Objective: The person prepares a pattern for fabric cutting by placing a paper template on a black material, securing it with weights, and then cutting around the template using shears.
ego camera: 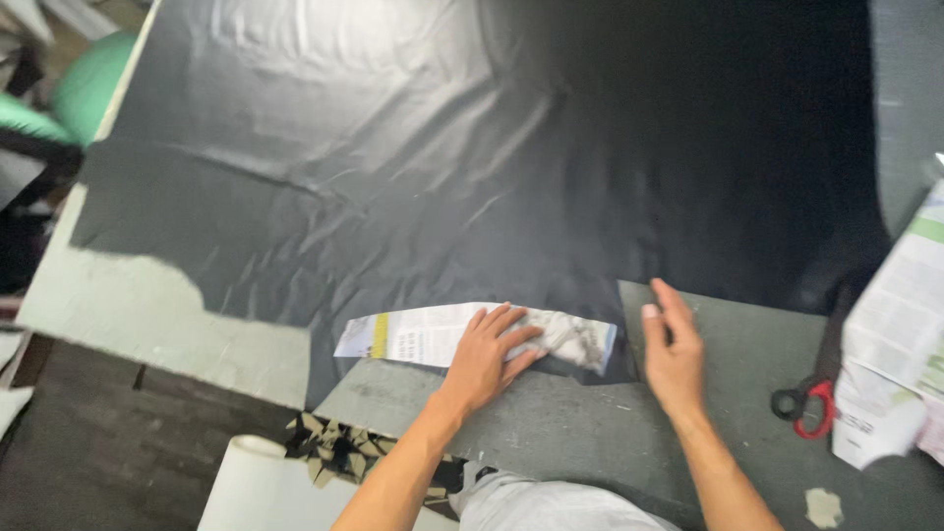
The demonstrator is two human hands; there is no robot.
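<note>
Newspaper strip (423, 336), a long printed pattern piece, lies on the lower edge of the black fabric (413, 167) that is spread over the grey table (590, 433). The left hand (489, 351) presses flat on it, fingers (506, 324) stretched and spread, gripping nothing; this seems to keep the paper from sliding on the smooth cloth. The right hand (673, 356) is just beside the strip's right end, fingers open and relaxed, at the fabric's cut edge. Red-handled scissors (806, 405) rest well apart on the right, near folded newspapers (895, 334).

Flat newsprint strip (472, 336) on black cloth (393, 177)
</note>
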